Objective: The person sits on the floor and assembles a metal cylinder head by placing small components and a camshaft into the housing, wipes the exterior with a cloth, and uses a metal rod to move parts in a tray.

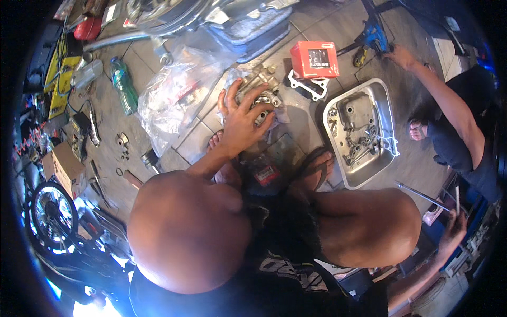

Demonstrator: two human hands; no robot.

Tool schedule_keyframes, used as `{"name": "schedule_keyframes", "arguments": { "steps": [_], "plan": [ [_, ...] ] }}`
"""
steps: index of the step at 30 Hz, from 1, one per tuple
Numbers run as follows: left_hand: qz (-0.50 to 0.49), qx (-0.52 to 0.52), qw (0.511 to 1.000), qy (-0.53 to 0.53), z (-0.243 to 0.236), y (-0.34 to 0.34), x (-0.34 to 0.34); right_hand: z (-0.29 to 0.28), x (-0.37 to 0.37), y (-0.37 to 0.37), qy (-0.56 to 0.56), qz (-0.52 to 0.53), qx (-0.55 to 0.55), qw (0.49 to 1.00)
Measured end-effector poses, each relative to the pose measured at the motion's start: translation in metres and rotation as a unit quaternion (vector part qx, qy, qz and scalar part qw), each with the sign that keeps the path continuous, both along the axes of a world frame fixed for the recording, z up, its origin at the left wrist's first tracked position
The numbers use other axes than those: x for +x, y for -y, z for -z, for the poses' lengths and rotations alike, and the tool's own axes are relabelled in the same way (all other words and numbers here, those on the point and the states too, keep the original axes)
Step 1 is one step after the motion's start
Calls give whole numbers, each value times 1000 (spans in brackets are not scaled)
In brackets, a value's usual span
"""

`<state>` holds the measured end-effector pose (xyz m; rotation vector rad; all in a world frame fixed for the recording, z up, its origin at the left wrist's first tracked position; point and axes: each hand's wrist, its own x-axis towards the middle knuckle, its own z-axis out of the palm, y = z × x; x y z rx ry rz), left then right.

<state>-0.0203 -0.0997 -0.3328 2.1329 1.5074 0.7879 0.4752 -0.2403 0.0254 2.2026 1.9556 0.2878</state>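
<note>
On the floor between my feet, a grey metal engine cylinder head point(262, 91) lies on a crumpled plastic bag. My left hand point(245, 117) grips it from above, fingers spread around it and covering part of it. Far out at the lower right, my right hand point(453, 233) is closed on a T-handle wrench point(422, 196), whose long shaft points up and left, away from the cylinder head. A small red-labelled packet point(265, 173) lies between my feet.
Right of centre stands a metal basin point(344, 177) with loose parts. Beyond it are a red box point(302, 59) and a gasket point(317, 94). Another person's hand point(401, 57) touches a blue tool point(373, 38). Leftward lie clear plastic point(158, 113) and a green bottle point(124, 87).
</note>
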Motion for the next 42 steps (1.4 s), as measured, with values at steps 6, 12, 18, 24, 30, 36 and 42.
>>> {"name": "schedule_keyframes", "arguments": {
  "steps": [6, 12, 18, 24, 30, 36, 42],
  "plan": [
    [-10, -9, 1000, 16, -9, 0, -4, -31, -105, -94, -34, -196, 49, 979],
    [72, -16, 994, 79, -43, -43, -35, -10, -179, -162, -277, -313, 110, 902],
    [317, -85, 909, 258, -39, -76, -32, 11, -213, -194, -219, -302, 49, 927],
    [380, -110, 870, 295, -37, -89, -28, 23, -241, -226, -176, -252, -89, 947],
    [340, -63, 896, 279, -31, -88, -20, 40, -246, -235, -211, -232, -68, 947],
    [349, -84, 894, 268, -30, -87, -26, 50, -248, -238, -217, -283, -67, 932],
    [383, -67, 881, 268, -27, -90, -23, 48, -286, -240, -261, -344, -133, 892]
  ]
}}
